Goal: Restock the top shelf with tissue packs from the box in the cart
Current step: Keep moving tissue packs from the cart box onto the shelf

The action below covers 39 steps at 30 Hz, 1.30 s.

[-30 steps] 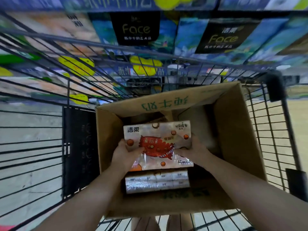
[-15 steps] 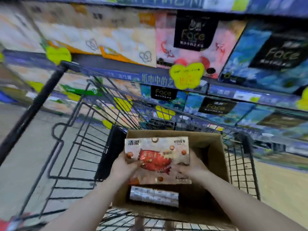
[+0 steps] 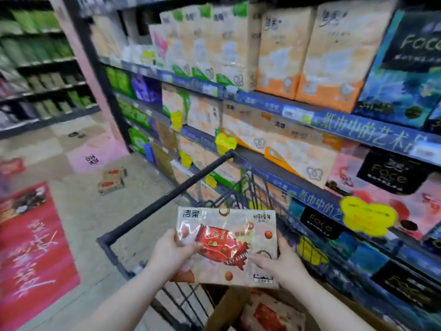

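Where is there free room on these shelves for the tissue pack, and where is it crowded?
One dark gap on the upper shelf, between the cream packs and the pink-printed pack, may fit the tissue pack. To its right and below, packs stand tightly together.

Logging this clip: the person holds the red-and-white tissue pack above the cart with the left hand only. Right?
No. The head view shows both hands holding the tissue pack above the cart: left hand on its left edge, right hand on its right.
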Each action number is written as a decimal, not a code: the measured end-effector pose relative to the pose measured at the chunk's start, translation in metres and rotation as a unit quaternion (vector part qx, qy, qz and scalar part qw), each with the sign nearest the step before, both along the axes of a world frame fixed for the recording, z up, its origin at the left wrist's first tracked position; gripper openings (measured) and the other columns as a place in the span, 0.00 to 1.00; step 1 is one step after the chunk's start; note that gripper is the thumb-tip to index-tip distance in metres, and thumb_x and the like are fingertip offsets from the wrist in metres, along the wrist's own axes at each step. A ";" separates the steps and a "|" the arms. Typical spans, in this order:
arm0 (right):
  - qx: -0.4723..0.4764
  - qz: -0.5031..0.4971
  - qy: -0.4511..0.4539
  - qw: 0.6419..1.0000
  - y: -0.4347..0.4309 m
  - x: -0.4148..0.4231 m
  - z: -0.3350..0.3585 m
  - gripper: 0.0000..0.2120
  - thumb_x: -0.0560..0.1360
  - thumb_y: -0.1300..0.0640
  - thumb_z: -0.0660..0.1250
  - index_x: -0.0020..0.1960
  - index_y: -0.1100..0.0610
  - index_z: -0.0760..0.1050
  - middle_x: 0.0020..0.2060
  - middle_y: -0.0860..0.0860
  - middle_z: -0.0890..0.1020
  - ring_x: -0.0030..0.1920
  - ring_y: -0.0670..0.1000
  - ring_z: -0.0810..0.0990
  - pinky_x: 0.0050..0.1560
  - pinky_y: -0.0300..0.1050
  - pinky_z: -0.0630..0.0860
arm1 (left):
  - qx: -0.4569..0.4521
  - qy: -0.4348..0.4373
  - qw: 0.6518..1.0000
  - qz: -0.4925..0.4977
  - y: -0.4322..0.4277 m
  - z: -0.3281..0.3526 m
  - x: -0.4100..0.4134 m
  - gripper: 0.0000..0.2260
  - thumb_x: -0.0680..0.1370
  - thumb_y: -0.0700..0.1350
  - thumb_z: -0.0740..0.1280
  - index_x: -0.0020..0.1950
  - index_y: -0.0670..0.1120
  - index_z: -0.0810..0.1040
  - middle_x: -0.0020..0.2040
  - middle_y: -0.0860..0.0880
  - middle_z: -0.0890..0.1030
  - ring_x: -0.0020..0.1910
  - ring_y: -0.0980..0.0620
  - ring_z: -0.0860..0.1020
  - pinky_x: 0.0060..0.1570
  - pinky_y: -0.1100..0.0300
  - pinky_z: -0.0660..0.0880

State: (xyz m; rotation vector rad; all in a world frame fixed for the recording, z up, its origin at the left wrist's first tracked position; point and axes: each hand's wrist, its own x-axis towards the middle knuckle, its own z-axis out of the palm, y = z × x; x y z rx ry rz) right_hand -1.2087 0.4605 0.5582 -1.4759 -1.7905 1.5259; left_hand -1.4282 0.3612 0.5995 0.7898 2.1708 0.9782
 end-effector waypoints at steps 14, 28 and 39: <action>0.108 0.165 0.038 0.980 -0.080 -0.265 0.099 0.29 0.64 0.46 0.77 0.61 0.42 0.68 0.51 0.40 0.81 0.53 0.45 0.79 0.55 0.44 0.75 | 0.116 0.073 0.975 0.172 -0.155 0.073 -0.219 0.16 0.68 0.46 0.76 0.51 0.46 0.75 0.46 0.50 0.78 0.46 0.50 0.76 0.42 0.60 0.69; 0.107 0.267 0.100 0.953 -0.163 -0.510 0.136 0.42 0.54 0.40 0.78 0.65 0.36 0.67 0.50 0.39 0.83 0.52 0.46 0.83 0.56 0.53 0.78 | 0.137 0.114 0.954 0.242 -0.270 0.087 -0.439 0.15 0.66 0.53 0.76 0.45 0.54 0.73 0.48 0.50 0.80 0.49 0.48 0.78 0.52 0.52 0.75; 0.105 0.279 0.096 0.950 -0.082 -0.659 0.149 0.27 0.65 0.49 0.77 0.60 0.40 0.70 0.48 0.41 0.84 0.49 0.45 0.83 0.55 0.50 0.79 | 0.133 0.135 0.950 0.248 -0.189 0.099 -0.588 0.24 0.62 0.59 0.75 0.52 0.50 0.76 0.49 0.53 0.81 0.49 0.50 0.79 0.53 0.51 0.77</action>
